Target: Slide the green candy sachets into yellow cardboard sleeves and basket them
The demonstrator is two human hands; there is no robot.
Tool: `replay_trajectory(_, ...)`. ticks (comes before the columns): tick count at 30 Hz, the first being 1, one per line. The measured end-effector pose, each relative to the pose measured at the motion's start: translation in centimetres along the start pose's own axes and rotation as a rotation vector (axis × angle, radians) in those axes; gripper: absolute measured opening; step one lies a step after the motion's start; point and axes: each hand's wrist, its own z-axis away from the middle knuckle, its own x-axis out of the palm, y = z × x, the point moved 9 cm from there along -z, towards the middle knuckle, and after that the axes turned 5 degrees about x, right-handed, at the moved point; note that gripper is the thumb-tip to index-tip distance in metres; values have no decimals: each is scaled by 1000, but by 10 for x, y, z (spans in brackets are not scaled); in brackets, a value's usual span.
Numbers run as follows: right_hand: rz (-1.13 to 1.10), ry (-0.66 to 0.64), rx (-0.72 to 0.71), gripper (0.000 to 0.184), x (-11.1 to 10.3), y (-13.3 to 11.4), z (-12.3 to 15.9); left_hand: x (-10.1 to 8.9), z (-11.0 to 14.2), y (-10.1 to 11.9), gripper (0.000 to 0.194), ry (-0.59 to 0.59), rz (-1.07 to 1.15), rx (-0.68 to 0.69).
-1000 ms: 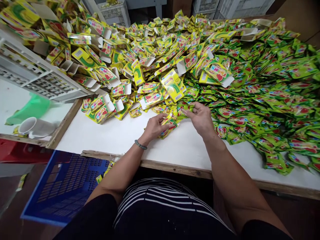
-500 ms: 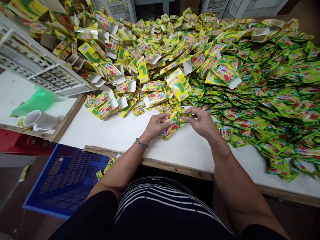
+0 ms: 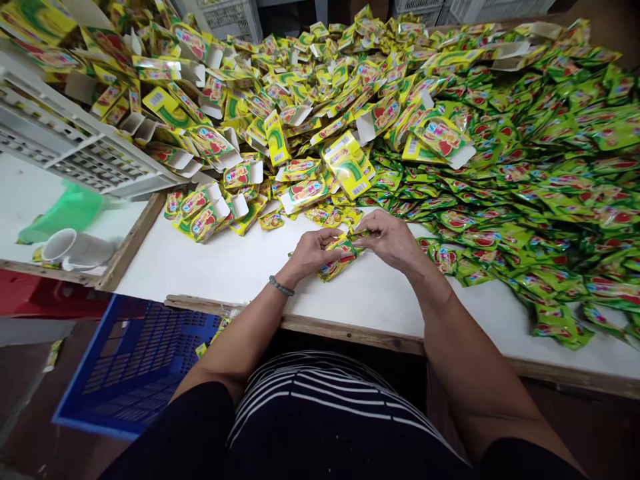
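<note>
My left hand is closed around a small yellow and green box just above the white tabletop. At the box's upper right end, my right hand pinches a green sachet, now mostly hidden by the fingers and touching the box's end. How far the sachet sits inside the box I cannot tell. Beyond my hands lies a heap of yellow boxes, many with white end flaps open. To the right spreads a pile of green sachets with red fruit prints.
At the left a white plastic crate lies tipped, boxes spilling from it. Near it are a white mug and green plastic. A blue basket stands below the table's wooden edge. More crates are behind.
My right hand has brought the green sachet leftward to the end of the box. My left hand keeps its hold on the box. The view has shifted slightly.
</note>
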Motion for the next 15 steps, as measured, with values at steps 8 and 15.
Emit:
replay_trajectory(8, -87, 125, 74, 23, -2, -4, 4, -1, 0, -6, 60, 73, 263, -59)
replay_trajectory(15, 66, 61, 67, 27, 12, -22, 11, -3, -2, -7, 57, 83, 279, -40)
